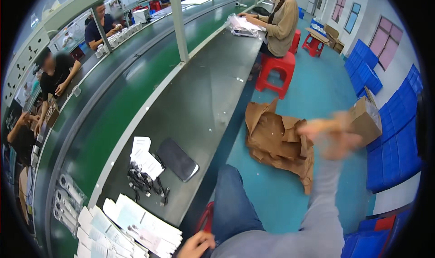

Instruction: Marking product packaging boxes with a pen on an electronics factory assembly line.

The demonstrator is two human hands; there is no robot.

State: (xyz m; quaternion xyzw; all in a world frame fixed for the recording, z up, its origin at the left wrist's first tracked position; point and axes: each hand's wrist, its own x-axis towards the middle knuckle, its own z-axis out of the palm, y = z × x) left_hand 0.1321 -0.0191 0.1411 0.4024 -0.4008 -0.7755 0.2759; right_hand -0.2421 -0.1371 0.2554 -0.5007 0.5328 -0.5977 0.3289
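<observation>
My right hand (333, 138) is stretched out over the floor on the right, smeared by motion. Its fingers and anything in them cannot be made out. Below and left of it, crumpled brown packing paper (267, 129) lies on the blue-green floor. My left hand (197, 245) is low in the picture, by my thigh and the bench edge, with its fingers loosely bent and nothing seen in them. Nearest to it on the bench are stacked flat white cartons (145, 228). Beyond these lie a bundle of black cables (147, 181), white paper slips (147, 158) and a dark, flat, rounded case (176, 159).
A green conveyor (113, 117) runs along the bench's left side, carrying bagged white handheld devices (68, 201). A cardboard box (364, 122) stands right, before blue padded panels (394, 131). Ahead, a person (281, 26) sits on a red stool (276, 74); others work across the conveyor.
</observation>
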